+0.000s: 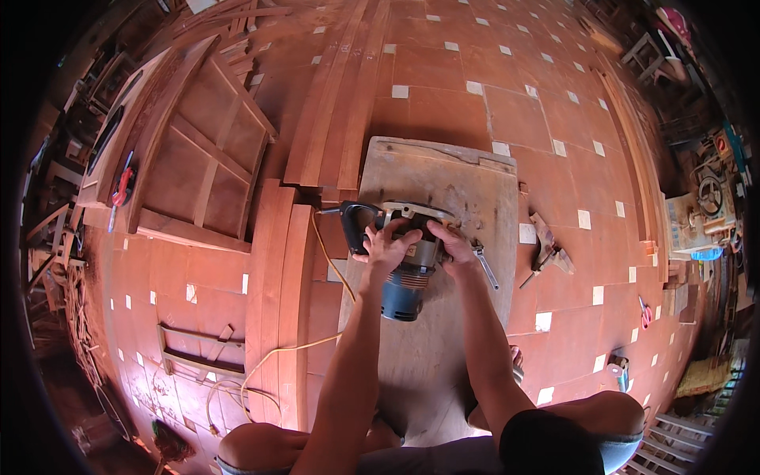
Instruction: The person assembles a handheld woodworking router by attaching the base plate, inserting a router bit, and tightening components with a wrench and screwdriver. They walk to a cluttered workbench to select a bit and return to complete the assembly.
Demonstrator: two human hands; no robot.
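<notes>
A wood router [408,277] lies on its side on the wooden bench [439,348], its blue motor end toward me and its round metal base plate [419,210] facing away. My left hand [385,249] grips the body beside the black loop handle [355,226], thumb laid across the housing. On the other side my right hand [453,244] holds the housing just below the base plate, its thumb near the top; some of its fingers are hidden behind the tool. A metal wrench [485,267] rests on the bench close to my right wrist.
Long planks [277,277] lie along the bench's left side, with a yellow cord [294,347] across them. A wooden frame panel [206,150] stands at the far left. Right of the bench, a wooden hand tool [548,247] and red-handled scissors [645,315] lie on the tiles.
</notes>
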